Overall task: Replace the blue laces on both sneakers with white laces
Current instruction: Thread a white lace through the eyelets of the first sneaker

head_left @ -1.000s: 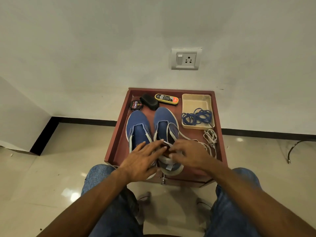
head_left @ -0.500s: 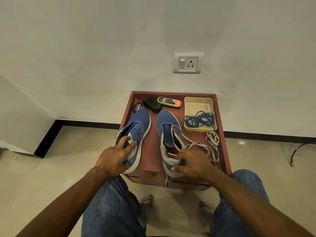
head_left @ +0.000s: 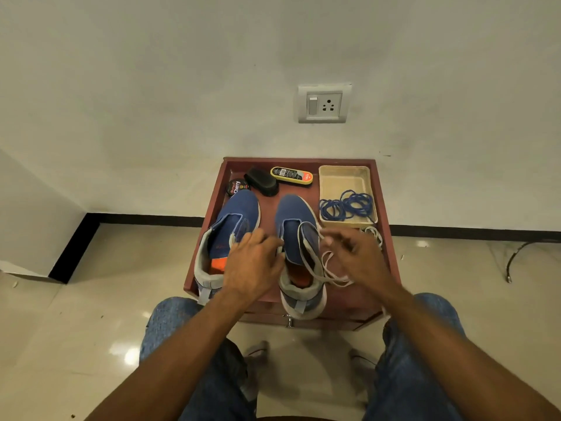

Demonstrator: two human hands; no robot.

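Desk [head_left: 391, 262], red-brown: two blue sneakers side by side, left sneaker [head_left: 226, 238] unlaced near the left edge, right sneaker [head_left: 296, 238] at centre with a white lace [head_left: 329, 276] partly threaded. Blue laces [head_left: 346, 205] coiled in a beige tray [head_left: 344, 177] at the far right corner. Left hand [head_left: 253, 265] rests between the sneakers, fingers loosely curled; right hand [head_left: 356, 253] pinches the white lace.

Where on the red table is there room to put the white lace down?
Little bare room. The strip between the left sneaker and right sneaker is narrow. The tan tray is bare in its far half; blue laces fill the near half. The table's far-left corner is crowded.
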